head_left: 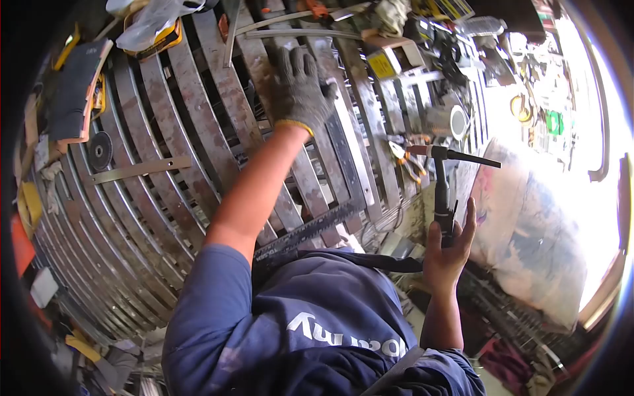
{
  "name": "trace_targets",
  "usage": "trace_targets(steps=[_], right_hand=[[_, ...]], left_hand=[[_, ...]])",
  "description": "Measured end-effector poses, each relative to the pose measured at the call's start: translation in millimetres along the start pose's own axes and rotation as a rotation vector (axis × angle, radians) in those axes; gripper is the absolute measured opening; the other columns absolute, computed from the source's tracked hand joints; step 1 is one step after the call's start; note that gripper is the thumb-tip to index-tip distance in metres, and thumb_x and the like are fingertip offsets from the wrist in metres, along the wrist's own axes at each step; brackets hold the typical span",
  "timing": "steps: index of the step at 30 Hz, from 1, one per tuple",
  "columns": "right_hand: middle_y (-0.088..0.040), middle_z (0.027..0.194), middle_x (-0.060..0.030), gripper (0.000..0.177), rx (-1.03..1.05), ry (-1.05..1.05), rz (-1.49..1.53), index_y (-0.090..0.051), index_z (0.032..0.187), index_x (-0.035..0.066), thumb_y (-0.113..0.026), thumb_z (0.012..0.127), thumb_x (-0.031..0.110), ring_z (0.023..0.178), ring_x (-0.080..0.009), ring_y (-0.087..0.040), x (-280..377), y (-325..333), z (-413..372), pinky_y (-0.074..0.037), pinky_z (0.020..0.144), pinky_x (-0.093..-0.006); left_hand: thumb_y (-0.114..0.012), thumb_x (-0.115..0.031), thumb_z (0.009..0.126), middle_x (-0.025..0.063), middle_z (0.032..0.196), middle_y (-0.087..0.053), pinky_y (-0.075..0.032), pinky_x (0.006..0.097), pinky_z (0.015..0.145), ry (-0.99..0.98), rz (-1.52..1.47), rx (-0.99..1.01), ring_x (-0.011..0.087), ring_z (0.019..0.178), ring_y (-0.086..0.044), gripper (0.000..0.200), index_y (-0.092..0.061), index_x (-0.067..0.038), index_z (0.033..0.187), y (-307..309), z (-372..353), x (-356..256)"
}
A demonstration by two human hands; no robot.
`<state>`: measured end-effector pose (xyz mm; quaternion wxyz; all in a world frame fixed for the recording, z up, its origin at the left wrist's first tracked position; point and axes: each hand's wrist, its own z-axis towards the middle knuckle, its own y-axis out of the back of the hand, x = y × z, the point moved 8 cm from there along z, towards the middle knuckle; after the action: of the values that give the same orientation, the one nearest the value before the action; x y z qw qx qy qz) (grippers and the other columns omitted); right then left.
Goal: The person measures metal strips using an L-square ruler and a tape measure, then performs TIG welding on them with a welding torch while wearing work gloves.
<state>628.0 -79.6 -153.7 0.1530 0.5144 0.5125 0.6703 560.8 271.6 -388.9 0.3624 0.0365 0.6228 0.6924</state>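
A grey work glove with a yellow cuff covers my left hand point(300, 92), which lies with its fingers apart on the slatted metal table, at the upper end of a dark carpenter's square point(347, 162). Beside the square runs a bright metal strip point(356, 148). My bare right hand point(450, 254) is raised at the right, thumb and fingers around the handle of a black welding torch point(442, 188). The torch stands upright, its head crosswise, with a brown nozzle pointing left and a long black cap pointing right.
The slatted table point(191, 79) bears a flat drilled bar point(142, 169), a grinding disc point(100, 150), a dark notebook point(78, 92), a yellow box point(383, 65) and pliers point(411, 165). At the right is a stained cloth-covered bundle point(528, 231).
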Motion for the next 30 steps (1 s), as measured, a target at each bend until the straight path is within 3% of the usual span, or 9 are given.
trace_targets(steps=[5, 7, 10, 13, 18, 21, 22, 26, 30], right_hand=[[-0.074, 0.111, -0.0114, 0.090, -0.134, -0.020, 0.100, -0.028, 0.177, 0.005, -0.075, 0.101, -0.002, 0.093, -0.0172, -0.067, -45, 54, -62, -0.056, 0.089, -0.0351], [-0.072, 0.107, -0.0078, 0.091, -0.182, -0.059, 0.194, -0.029, 0.176, 0.002, -0.079, 0.099, -0.002, 0.088, -0.0135, -0.065, -57, 70, -81, -0.055, 0.082, -0.0311], [-0.068, 0.097, -0.0011, 0.091, -0.243, -0.093, 0.347, -0.034, 0.172, -0.001, -0.084, 0.097, -0.001, 0.080, -0.0048, -0.059, -70, 91, -97, -0.047, 0.070, -0.0214], [-0.067, 0.094, -0.0002, 0.088, -0.231, -0.176, 0.427, -0.036, 0.172, -0.001, -0.083, 0.098, -0.001, 0.073, -0.0043, -0.057, -112, 104, -101, -0.046, 0.064, -0.0219], [-0.066, 0.074, -0.0024, 0.031, -0.114, -0.170, 0.846, -0.056, 0.122, 0.002, -0.080, 0.102, 0.006, 0.053, -0.0117, -0.063, -143, 105, -93, -0.049, 0.048, -0.0270], [-0.067, 0.079, -0.0061, 0.028, 0.005, -0.170, 1.045, -0.055, 0.119, 0.002, -0.078, 0.103, 0.003, 0.056, -0.0149, -0.066, -158, 94, -84, -0.056, 0.050, -0.0311], [-0.068, 0.081, -0.0076, 0.028, 0.099, -0.173, 1.083, -0.055, 0.118, 0.001, -0.078, 0.103, 0.001, 0.057, -0.0177, -0.069, -161, 89, -83, -0.059, 0.051, -0.0335], [-0.069, 0.087, -0.0093, 0.025, 0.274, -0.168, 1.201, -0.058, 0.116, 0.002, -0.078, 0.102, 0.000, 0.064, -0.0195, -0.072, -183, 61, -75, -0.060, 0.055, -0.0351], [-0.069, 0.087, -0.0078, 0.021, 0.405, -0.140, 1.135, -0.061, 0.111, 0.003, -0.079, 0.099, 0.001, 0.068, -0.0208, -0.072, -200, 31, -72, -0.060, 0.064, -0.0357]], left_hand=[[-0.072, -0.053, 0.096, 0.0202, 0.172, -0.040, -0.034, 0.0637, 0.131, -0.049, -0.005, 0.236, 0.0431, 0.165, -0.028, 0.076, -0.063, -0.001, 0.151, -39, 46, 24], [-0.083, -0.052, 0.091, 0.0197, 0.127, -0.077, -0.057, 0.0499, 0.110, 0.000, -0.152, 0.266, 0.0386, 0.121, -0.071, 0.054, -0.078, -0.005, 0.118, -30, 67, 34], [-0.076, -0.043, 0.101, 0.0191, 0.107, -0.082, -0.060, 0.0439, 0.091, 0.203, -0.818, 0.285, 0.0345, 0.102, -0.077, 0.042, -0.080, -0.003, 0.113, -1, 64, 62], [-0.074, -0.035, 0.108, 0.0074, 0.106, -0.082, -0.056, 0.0392, 0.092, 0.205, -0.646, 0.151, 0.0191, 0.102, -0.073, 0.036, -0.079, 0.001, 0.109, 171, 13, 16], [-0.077, -0.028, 0.106, 0.0117, 0.102, -0.077, -0.056, 0.0414, 0.091, -0.052, -0.453, -0.491, 0.0223, 0.099, -0.070, 0.028, -0.074, -0.002, 0.113, 393, -77, 36], [-0.074, -0.024, 0.104, 0.0093, 0.108, -0.076, -0.061, 0.0378, 0.082, 0.120, -0.282, -0.627, 0.0177, 0.094, -0.071, 0.030, -0.075, -0.001, 0.123, 526, -155, 96], [-0.075, -0.026, 0.103, 0.0161, 0.117, -0.076, -0.061, 0.0426, 0.091, 0.180, -0.614, -0.834, 0.0261, 0.103, -0.074, 0.037, -0.073, -0.003, 0.133, 560, -192, 132], [-0.077, -0.043, 0.103, 0.0239, 0.138, -0.073, -0.058, 0.0528, 0.103, 0.589, 1.001, -0.729, 0.0446, 0.126, -0.069, 0.055, -0.066, -0.012, 0.147, 697, -379, 174], [-0.078, -0.052, 0.101, 0.0233, 0.132, -0.078, -0.060, 0.0566, 0.101, 1.202, 1.160, -0.651, 0.0505, 0.121, -0.074, 0.061, -0.065, -0.011, 0.145, 727, -578, 125]])
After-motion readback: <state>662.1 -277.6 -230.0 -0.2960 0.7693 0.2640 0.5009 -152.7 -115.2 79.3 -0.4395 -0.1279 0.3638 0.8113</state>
